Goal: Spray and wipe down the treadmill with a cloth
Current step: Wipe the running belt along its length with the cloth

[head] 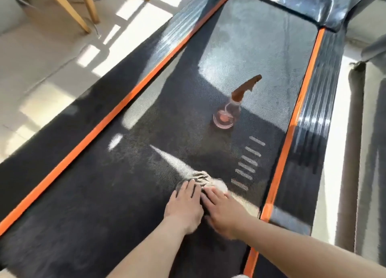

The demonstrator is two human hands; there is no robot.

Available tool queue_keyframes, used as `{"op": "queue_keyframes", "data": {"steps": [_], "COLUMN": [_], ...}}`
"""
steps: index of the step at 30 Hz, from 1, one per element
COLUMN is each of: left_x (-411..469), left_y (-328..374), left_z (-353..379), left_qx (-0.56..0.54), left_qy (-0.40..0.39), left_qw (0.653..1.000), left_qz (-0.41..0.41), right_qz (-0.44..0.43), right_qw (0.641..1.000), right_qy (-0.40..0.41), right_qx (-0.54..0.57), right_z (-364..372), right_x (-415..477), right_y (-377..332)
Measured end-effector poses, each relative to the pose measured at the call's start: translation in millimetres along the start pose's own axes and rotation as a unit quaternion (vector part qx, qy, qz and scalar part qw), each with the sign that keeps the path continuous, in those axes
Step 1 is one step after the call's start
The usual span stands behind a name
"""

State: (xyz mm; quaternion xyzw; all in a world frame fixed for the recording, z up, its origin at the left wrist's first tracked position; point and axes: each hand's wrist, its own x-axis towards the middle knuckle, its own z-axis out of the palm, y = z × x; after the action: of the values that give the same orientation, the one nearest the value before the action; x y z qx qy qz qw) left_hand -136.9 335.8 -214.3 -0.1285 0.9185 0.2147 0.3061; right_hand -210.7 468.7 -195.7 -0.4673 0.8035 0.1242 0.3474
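the cloth (205, 180) lies bunched on the treadmill (117, 194) belt, lower centre of the frame; soft, light and limp, it is probably best pushed under flat palms, not pinched; left hand (183, 206) and right hand (223, 210) press its near edge, fingers almost straight, gripping nothing; one cloth, one treadmill, one spray bottle (226, 114) upright mid-frame, likely light and easily tipped

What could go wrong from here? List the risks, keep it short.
1. The spray bottle stands upright on the belt just ahead of the cloth; a forward wipe by the left hand and right hand could knock it over.
2. The cloth is bunched small under both hands, so strokes may miss strips of belt, likely near the orange edge strip.
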Motion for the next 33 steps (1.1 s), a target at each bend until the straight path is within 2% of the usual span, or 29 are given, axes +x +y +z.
{"op": "queue_keyframes", "data": {"steps": [3, 7, 11, 13, 16, 18, 20, 22, 25, 27, 30, 33], "left_x": [19.4, 42.0, 42.2, 38.2, 46.5, 61.1, 76.2, 85.2, 97.8, 112.2, 122.1, 110.0], "left_y": [2.4, -30.1, -49.4, -33.1, 13.4, 39.6, 52.2, 49.6, 30.1, 22.2, 29.4, 39.7], "left_z": [22.2, 4.2, -16.1, -6.2, 16.8, 25.9, 27.3, 22.5, 1.9, -15.8, -29.1, -35.3], "left_qx": [0.027, 0.058, 0.081, 0.078, 0.063, 0.049, 0.054, 0.064, 0.075, 0.070, 0.057, 0.062], "left_qy": [0.066, 0.121, 0.111, 0.119, 0.147, 0.161, 0.155, 0.148, 0.143, 0.141, 0.148, 0.205], "left_qw": [0.997, 0.984, 0.974, 0.975, 0.981, 0.982, 0.983, 0.983, 0.982, 0.980, 0.979, 0.976], "left_qz": [-0.035, -0.115, -0.182, -0.172, -0.109, -0.086, -0.086, -0.086, -0.095, -0.124, -0.128, -0.045], "right_qz": [-0.003, -0.033, -0.068, -0.066, -0.025, 0.016, 0.041, 0.100, 0.202, 0.213, 0.128, 0.078], "right_qw": [0.986, 0.989, 0.982, 0.982, 0.981, 0.983, 0.972, 0.934, 0.807, 0.745, 0.713, 0.681], "right_qy": [0.157, 0.135, 0.150, 0.164, 0.191, 0.168, 0.164, 0.212, 0.386, 0.415, 0.457, 0.505], "right_qx": [-0.048, 0.050, 0.089, 0.063, 0.033, 0.071, 0.163, 0.271, 0.399, 0.477, 0.516, 0.525], "right_z": [15.3, 2.8, -24.9, -20.7, -4.8, -5.5, -18.6, -46.2, -85.1, -108.1, -138.0, -159.9], "right_x": [21.6, 84.1, 111.5, 96.0, 62.3, 50.0, 58.3, 75.1, 102.0, 118.0, 138.9, 151.5], "right_y": [5.0, 4.2, -6.5, 3.8, 43.6, 70.3, 92.1, 107.1, 132.9, 152.0, 162.6, 148.9]}}
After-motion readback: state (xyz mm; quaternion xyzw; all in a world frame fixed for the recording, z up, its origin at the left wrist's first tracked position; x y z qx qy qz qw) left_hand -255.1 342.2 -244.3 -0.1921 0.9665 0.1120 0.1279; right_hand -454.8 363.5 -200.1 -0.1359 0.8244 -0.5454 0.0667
